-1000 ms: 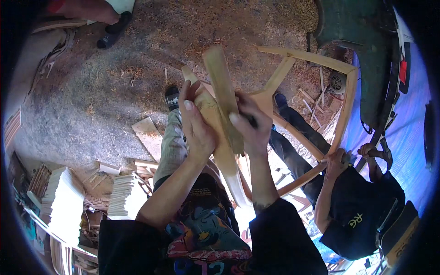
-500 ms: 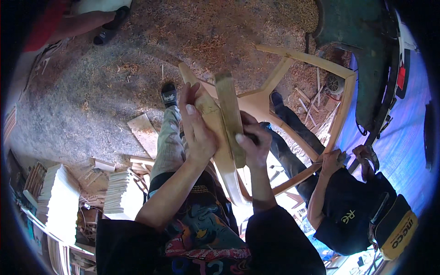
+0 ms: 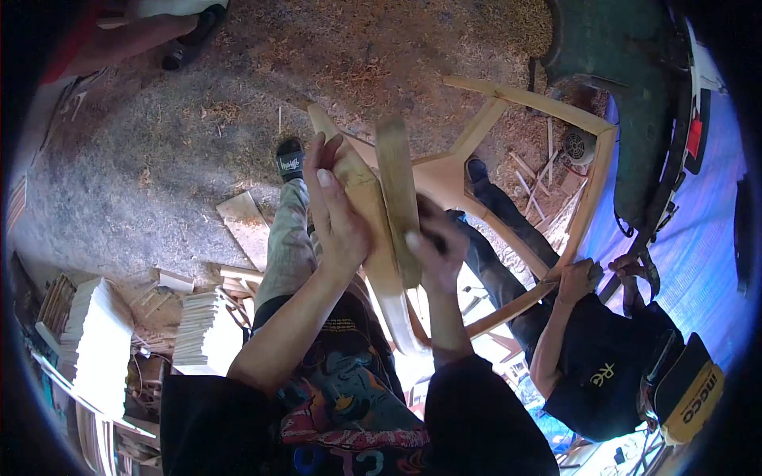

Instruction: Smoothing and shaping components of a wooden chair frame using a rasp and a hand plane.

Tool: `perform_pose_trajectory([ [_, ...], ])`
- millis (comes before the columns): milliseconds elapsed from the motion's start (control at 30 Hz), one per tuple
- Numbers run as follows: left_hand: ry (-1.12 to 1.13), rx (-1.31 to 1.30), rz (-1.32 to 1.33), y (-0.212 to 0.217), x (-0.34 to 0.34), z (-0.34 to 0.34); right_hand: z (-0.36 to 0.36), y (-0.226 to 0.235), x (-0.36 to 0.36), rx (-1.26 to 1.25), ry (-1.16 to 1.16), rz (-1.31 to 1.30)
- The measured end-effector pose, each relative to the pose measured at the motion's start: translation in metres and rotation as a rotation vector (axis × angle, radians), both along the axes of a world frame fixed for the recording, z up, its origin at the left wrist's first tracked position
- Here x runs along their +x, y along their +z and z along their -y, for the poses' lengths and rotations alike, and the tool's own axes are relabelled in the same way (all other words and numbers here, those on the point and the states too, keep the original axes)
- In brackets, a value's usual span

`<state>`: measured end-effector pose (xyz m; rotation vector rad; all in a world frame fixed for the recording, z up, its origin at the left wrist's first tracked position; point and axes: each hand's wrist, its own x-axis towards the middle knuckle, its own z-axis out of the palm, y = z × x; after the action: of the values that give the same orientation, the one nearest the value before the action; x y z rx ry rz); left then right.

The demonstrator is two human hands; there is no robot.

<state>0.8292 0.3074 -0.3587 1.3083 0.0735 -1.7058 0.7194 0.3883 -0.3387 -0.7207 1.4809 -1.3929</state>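
We see both hands on wood, slightly apart, one either side. Left hand (image 3: 343,234) lies along the left side of the curved wooden piece (image 3: 367,202), thumb extended, probably to brace it — whether the fingers close behind, we can't tell. Right hand (image 3: 440,246), blurred, is clamped on the wooden block (image 3: 397,190) low down, seemingly for control; the block stands lengthwise just beside the piece's right edge — contact unclear. Both sit in front of the chest. To the right, a co-worker's hand (image 3: 579,282) grips the wooden frame (image 3: 592,194), likely steadying it.
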Motion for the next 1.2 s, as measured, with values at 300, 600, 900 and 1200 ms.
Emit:
perform_pose_trajectory([
  [300,-0.33,-0.441,0.493,-0.003,-0.008,-0.009,0.01,0.0,-0.004,0.058,0.052,0.048],
  [600,-0.308,-0.446,0.549,-0.01,-0.01,-0.009,-0.061,-0.012,-0.02,0.121,-0.057,0.015],
  [900,-0.336,-0.59,0.592,-0.022,-0.007,-0.013,-0.05,-0.006,-0.024,0.26,-0.004,-0.029],
  [1200,-0.307,-0.51,0.588,-0.02,-0.006,-0.012,-0.044,-0.004,-0.017,0.281,0.008,-0.068],
])
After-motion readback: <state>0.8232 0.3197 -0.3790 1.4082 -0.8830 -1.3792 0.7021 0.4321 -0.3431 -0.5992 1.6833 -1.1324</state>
